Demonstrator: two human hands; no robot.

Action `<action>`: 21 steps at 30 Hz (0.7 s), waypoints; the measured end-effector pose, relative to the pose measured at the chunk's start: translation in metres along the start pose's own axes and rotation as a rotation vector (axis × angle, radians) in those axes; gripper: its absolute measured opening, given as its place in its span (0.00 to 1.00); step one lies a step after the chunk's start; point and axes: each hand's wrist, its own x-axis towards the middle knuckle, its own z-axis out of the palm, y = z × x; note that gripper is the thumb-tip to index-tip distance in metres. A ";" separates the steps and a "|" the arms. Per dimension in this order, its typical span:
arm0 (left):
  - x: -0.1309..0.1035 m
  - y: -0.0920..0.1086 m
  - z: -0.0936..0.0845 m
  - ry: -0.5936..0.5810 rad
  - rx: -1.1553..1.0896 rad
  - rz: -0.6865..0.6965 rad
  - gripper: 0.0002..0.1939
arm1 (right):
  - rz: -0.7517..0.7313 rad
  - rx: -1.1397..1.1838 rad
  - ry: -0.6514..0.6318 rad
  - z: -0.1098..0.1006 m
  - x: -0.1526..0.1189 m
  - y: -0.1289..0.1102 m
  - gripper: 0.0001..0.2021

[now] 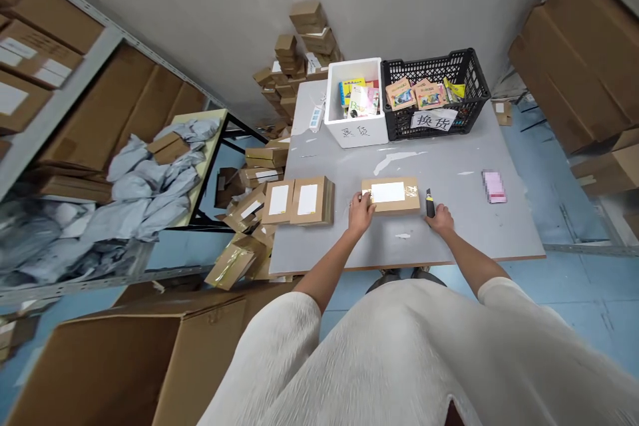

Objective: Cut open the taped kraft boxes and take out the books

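Note:
A flat cardboard box (412,202) with a white label lies on the grey table in front of me. My left hand (360,212) grips its left end, fingers bent over the top edge. To the right of the box, my right hand (441,218) has its fingers closed around the lower end of a black and yellow utility knife (430,204), which points away from me. Left of my left hand stand two stacks of labelled boxes side by side, a nearer stack (312,202) and a farther-left stack (277,202).
At the back of the table (459,173) stand a white foam bin (357,135) and a black plastic crate (436,126), both holding small books or packs. A pink pad (494,186) lies at right. Boxes pile up left of the table; a large open carton (210,339) stands lower left.

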 end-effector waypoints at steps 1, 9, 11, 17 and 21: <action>0.000 0.001 0.001 -0.003 0.003 -0.002 0.26 | -0.016 -0.009 -0.005 0.001 0.001 0.001 0.26; 0.003 0.003 0.015 -0.004 -0.013 0.000 0.27 | -0.065 -0.088 -0.044 -0.021 0.006 0.015 0.24; 0.004 0.003 0.020 0.002 -0.039 0.013 0.27 | -0.009 -0.088 -0.072 -0.035 0.006 0.018 0.23; 0.007 0.009 0.032 0.032 -0.058 0.075 0.27 | 0.077 0.082 0.008 -0.078 0.004 0.016 0.18; 0.005 0.018 0.034 0.032 -0.023 0.100 0.27 | 0.000 0.238 0.070 -0.105 0.002 0.004 0.22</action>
